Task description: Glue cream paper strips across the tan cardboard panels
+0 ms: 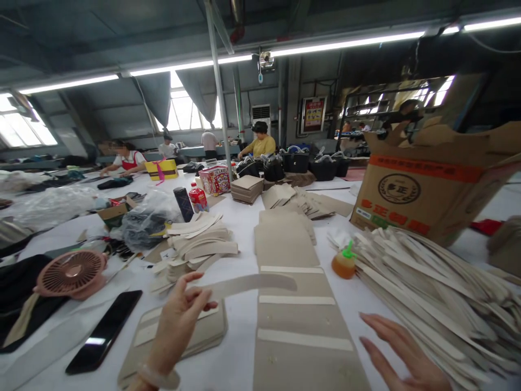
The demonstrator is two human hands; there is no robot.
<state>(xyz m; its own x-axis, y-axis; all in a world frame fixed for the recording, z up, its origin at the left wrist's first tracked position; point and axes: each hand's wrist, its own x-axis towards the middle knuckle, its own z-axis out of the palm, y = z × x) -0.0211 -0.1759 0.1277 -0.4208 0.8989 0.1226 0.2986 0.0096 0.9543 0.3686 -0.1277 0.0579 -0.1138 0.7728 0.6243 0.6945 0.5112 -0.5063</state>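
My left hand (183, 317) pinches one end of a thin grey curved strip (244, 283), which reaches right across the grey-brown boards (301, 320). Pale strips (303, 339) lie crosswise on those overlapping boards. Under my left hand sits a stack of rounded boards (209, 328) with pale strips on it. My right hand (401, 353) is at the lower right, fingers apart and holding nothing, between the boards and a big pile of long pale strips (407, 288). Beyond my left hand is a heap of short curved pieces (203, 244).
A glue bottle (344, 263) stands right of the boards, before a cardboard box (423, 184). At left lie a phone (103, 331) and a pink fan (72, 273). A red bottle (198, 197) and a dark cylinder (183, 204) stand farther back. People work at far tables.
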